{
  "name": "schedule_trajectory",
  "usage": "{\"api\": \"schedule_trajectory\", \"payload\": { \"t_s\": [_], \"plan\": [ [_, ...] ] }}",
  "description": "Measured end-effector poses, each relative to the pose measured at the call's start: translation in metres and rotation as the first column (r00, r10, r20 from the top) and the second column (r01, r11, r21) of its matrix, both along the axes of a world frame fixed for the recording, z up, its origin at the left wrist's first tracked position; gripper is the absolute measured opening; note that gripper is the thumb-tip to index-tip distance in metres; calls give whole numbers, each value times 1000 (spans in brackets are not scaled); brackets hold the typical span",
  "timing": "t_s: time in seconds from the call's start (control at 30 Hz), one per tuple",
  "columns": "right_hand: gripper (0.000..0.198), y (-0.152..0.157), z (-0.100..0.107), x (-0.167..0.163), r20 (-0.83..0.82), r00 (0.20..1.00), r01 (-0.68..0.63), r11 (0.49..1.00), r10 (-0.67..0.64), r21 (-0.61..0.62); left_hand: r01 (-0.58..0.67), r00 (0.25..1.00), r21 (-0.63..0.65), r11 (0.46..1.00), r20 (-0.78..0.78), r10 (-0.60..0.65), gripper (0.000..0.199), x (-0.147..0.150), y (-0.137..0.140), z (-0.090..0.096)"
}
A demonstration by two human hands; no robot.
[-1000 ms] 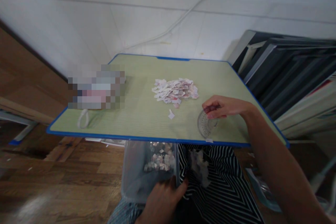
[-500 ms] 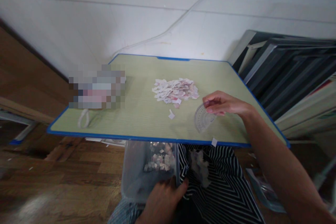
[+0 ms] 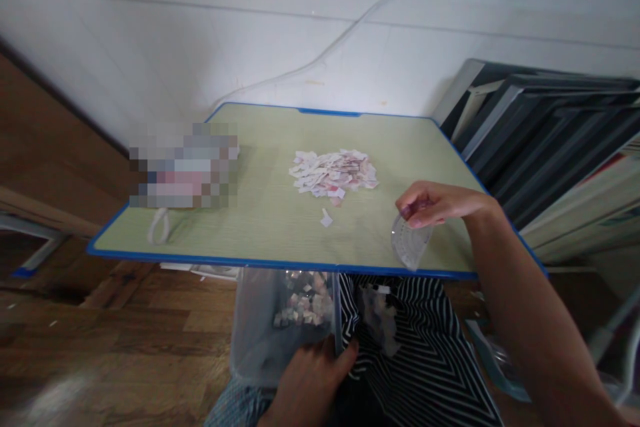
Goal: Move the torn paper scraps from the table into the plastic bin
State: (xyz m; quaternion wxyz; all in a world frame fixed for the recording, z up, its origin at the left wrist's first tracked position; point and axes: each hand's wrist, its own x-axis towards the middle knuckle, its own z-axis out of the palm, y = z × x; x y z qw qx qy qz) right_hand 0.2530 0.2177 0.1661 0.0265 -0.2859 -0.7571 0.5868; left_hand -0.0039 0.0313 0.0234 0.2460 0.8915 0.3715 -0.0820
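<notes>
My right hand [image 3: 430, 203] pinches a clear half-round protractor [image 3: 410, 240], which hangs tilted over the table's front edge on the right. A pile of torn white and pinkish paper pieces [image 3: 333, 172] lies mid-table, and one loose paper scrap [image 3: 326, 218] sits in front of it. Below the table, my left hand [image 3: 315, 370] is closed over the rim of a clear plastic bin [image 3: 250, 347], its thumb on the striped cloth [image 3: 430, 340] side. Small pale pieces [image 3: 305, 300] lie in the bin. Crumpled scraps [image 3: 383, 320] rest on the striped cloth over my lap.
The table [image 3: 265, 227] has a blue edge. A blurred-out item [image 3: 185, 170] with a white loop lies at its left. Dark flat panels [image 3: 545, 127] lean at the right, a brown board [image 3: 55, 147] stands left, and a cable [image 3: 340, 47] crosses the wall.
My right hand has moved right and slightly nearer with the protractor. The small paper scrap at the table's front edge has dropped onto the striped cloth. My left hand stays put.
</notes>
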Motion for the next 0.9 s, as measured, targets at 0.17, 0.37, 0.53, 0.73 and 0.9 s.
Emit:
{"api": "schedule_trajectory", "payload": {
  "t_s": [0.17,0.37,0.53,0.73,0.9],
  "plan": [
    [29,0,-10,-17,-251,930,307,943,-269,127,8,999,-8,1000,-37,-8,57,1,1,5],
    [26,2,-35,-52,-458,779,569,790,-428,228,22,999,-6,1000,-40,-22,57,2,2,6],
    [25,-1,-40,-62,-376,852,488,814,-365,316,27,999,-24,999,-36,-28,55,1,2,4],
    [24,-4,-33,-58,-410,826,520,804,-387,288,23,999,-16,1000,-36,-24,53,0,1,4],
    [27,-1,-28,-52,-351,841,517,800,-411,304,27,998,-28,999,-48,-29,53,1,2,6]
  ]
}}
